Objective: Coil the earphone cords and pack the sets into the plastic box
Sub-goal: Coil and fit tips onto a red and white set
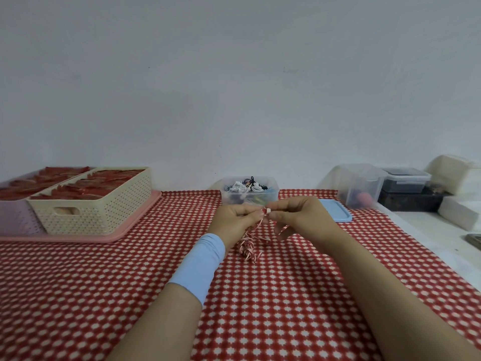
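Red-checked tabletop [260, 308] under left hand [234, 217] and right hand [299, 214], fingers [281, 207] of both pinching red-and-white earphone set [250, 243] at one earbud, cord bunched below left hand. Clear plastic box [249, 196] just behind, blue lid [335, 211] beside it.

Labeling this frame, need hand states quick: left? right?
Left hand: grips the red-and-white earphone cord, with its loose bundle below the hand.
Right hand: pinches the same cord's end piece.
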Demonstrator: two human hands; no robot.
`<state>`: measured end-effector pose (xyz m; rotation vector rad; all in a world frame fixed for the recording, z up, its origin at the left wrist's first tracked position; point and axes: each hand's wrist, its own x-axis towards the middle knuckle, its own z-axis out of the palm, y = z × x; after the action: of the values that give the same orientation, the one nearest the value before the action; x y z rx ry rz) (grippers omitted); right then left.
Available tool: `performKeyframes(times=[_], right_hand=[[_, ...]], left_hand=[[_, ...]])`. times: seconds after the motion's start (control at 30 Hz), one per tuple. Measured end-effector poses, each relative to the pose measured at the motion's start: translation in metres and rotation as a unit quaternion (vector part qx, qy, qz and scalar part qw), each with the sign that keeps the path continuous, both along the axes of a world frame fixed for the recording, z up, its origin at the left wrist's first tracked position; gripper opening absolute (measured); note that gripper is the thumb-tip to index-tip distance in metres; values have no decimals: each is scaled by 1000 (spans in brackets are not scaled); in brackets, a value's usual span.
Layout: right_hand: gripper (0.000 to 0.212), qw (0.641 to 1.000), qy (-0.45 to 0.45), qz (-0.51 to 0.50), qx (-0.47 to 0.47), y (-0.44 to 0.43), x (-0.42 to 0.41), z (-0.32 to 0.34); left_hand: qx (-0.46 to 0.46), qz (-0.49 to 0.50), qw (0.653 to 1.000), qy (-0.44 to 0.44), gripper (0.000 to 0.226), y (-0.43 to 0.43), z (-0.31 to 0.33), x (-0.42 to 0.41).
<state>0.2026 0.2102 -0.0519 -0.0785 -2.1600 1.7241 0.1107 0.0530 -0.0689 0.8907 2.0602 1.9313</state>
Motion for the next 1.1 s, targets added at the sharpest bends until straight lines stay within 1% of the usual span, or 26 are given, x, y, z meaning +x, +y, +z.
performKeyframes(times=[0.23, 0.5, 0.63, 0.73, 0.77, 0.87, 0.97, 1.07, 1.1], right_hand=[[13, 996, 9, -33, 86, 2, -1, 0], [3, 993, 18, -53, 108, 3, -2, 0], [4, 988, 39, -53, 142, 2, -2, -1], [7, 981, 35, -58, 182, 1, -3, -2], [6, 982, 34, -60, 176, 0, -4, -2], [3, 992, 42, -74, 95, -4, -5, -1], [5, 996, 25, -76, 36, -9, -6, -2], [10, 994, -18, -40, -99, -11, -6, -4], [11, 991, -29, -31, -128, -11, -6, -4]], left_hand=[[-35, -21, 999, 3, 10, -2, -1, -2], [-56, -28, 998, 2, 10, -4, 2, -1], [-76, -18, 996, 33, 10, -4, 2, -1], [-97, 9, 992, 81, 10, -3, 2, -1], [-97, 21, 990, 98, 10, -1, 2, -1], [-55, 46, 990, 120, 11, 3, 1, 0], [-46, 70, 984, 159, 14, 5, 1, 2], [-31, 86, 979, 182, 13, 7, 2, 3], [-35, 87, 977, 193, 13, 7, 2, 3]])
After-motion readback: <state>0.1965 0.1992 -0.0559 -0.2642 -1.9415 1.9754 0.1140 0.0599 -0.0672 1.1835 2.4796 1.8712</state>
